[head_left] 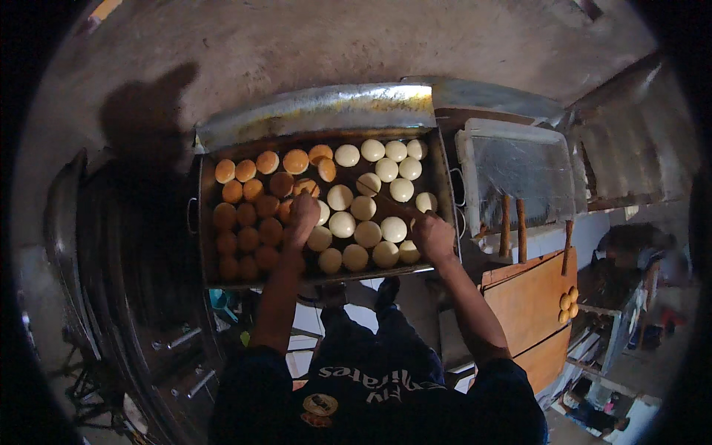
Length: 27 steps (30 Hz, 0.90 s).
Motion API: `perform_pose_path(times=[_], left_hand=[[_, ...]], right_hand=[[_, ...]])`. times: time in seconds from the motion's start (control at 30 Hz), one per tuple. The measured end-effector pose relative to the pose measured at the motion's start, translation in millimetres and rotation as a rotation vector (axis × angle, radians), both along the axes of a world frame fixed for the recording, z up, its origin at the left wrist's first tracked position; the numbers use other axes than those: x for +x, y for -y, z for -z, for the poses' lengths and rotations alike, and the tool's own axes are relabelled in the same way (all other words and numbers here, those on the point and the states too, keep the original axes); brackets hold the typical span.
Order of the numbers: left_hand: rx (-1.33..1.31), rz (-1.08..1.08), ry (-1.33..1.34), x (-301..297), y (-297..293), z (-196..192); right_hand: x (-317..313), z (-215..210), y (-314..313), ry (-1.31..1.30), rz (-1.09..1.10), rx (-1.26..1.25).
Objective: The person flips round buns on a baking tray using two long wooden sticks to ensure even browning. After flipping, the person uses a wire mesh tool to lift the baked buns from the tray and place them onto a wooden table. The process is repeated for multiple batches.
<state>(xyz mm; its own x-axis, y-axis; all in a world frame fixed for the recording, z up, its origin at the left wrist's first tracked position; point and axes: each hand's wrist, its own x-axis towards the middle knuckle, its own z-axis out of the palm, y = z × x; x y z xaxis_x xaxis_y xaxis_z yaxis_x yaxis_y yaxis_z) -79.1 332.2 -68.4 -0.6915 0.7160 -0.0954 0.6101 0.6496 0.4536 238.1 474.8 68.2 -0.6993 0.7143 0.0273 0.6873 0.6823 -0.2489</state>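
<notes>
On a wide metal griddle [326, 280] with raised sides lie many round dough buns. Those on the left, such as one browned bun [248, 239], show golden tops; those on the right, such as one pale bun [368, 234], are whitish. My right hand [434, 237] is closed on the handle end of a thin, dark spatula [397, 206], whose far part slants up and left to a pale bun. My left hand [302, 216] is closed over the middle of the griddle, beside a tilted browned bun [306, 188]. What its fingers hold, if anything, is too dark to make out.
A curved metal guard [319, 115] stands behind the griddle. To the right are a glass-topped case [519, 170], upright wooden handles [521, 230] and a wooden board [530, 304], with several small buns [569, 304] at its edge. Dark cabinets [141, 297] with metal handles flank the left.
</notes>
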Motion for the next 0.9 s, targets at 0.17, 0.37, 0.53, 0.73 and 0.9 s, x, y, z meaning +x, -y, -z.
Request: perform_pose_path(times=[0.17, 0.37, 0.53, 0.73, 0.9], left_hand=[[0.088, -0.158, -0.060, 52, 63, -8], [0.089, -0.187, -0.186, 101, 86, -49], [0.214, -0.175, -0.119, 114, 62, -41], [-0.196, 0.193, -0.068, 71, 34, 45], [-0.018, -0.157, 0.029, 73, 12, 10]], right_hand=[[17, 24, -51, 0.106, -0.042, -0.080], [1, 29, -81, 0.118, -0.047, -0.153], [67, 15, -71, 0.122, -0.060, -0.106], [24, 27, -76, 0.297, -0.245, -0.084], [55, 0, -67, 0.145, -0.195, -0.042]])
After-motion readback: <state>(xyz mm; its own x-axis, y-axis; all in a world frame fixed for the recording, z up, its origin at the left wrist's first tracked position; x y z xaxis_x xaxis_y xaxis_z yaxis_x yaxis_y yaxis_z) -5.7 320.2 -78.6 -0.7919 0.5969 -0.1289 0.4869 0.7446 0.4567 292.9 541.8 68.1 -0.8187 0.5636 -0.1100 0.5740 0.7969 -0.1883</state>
